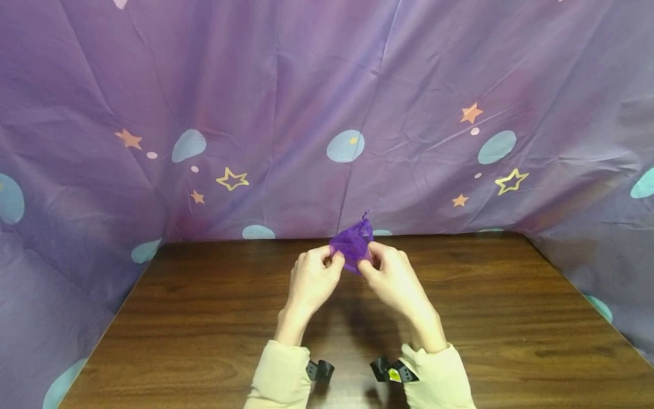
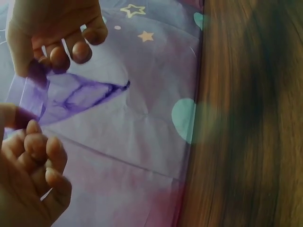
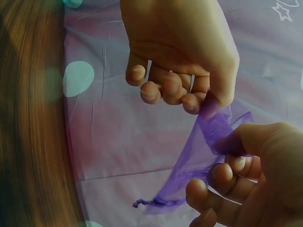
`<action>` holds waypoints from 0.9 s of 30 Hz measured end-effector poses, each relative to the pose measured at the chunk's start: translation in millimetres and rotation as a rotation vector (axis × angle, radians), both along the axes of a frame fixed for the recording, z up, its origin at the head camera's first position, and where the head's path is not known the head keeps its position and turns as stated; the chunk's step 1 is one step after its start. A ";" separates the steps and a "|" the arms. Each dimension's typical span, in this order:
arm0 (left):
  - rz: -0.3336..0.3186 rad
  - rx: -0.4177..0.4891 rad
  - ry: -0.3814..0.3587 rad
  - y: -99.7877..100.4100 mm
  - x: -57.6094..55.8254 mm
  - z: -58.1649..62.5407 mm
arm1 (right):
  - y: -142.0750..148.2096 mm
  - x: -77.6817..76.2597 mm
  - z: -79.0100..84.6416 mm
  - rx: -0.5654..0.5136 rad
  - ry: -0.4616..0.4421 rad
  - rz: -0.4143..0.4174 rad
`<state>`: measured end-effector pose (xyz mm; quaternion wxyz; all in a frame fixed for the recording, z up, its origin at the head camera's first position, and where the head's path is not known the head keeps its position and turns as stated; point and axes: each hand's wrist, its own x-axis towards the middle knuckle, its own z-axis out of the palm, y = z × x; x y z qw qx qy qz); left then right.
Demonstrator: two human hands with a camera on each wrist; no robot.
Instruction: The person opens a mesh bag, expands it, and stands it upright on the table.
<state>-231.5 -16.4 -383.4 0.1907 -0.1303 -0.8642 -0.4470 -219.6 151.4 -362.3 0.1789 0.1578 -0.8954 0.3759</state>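
A small sheer purple drawstring pouch is held up above the table, stretched between two hands. My left hand pinches its left edge between thumb and forefinger. On the opposite edge, my right hand grips the thin fabric the same way. The pouch's gathered end, with a dark knotted cord, points away from the hands. In the left wrist view the pouch tapers to that knot, and its mesh is see-through. The other fingers of both hands are loosely curled.
The dark wood-grain table lies below the hands. A purple curtain with stars and pale blue ovals hangs behind it and along both sides. Black straps with small devices sit at both wrists, by the light sleeves.
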 end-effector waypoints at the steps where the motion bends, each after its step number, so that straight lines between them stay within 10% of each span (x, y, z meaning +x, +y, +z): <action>1: -0.013 0.000 -0.007 -0.7 -0.1 0.4 | 0.1 0.0 0.4 0.006 0.008 -0.004; 18: -0.224 -0.008 -0.132 -7.9 -0.7 0.3 | 1.8 -0.4 -0.4 0.031 0.037 0.028; 27: -0.130 0.012 -0.111 -2.8 -1.4 1.0 | 2.4 -0.1 -1.7 0.014 -0.009 0.028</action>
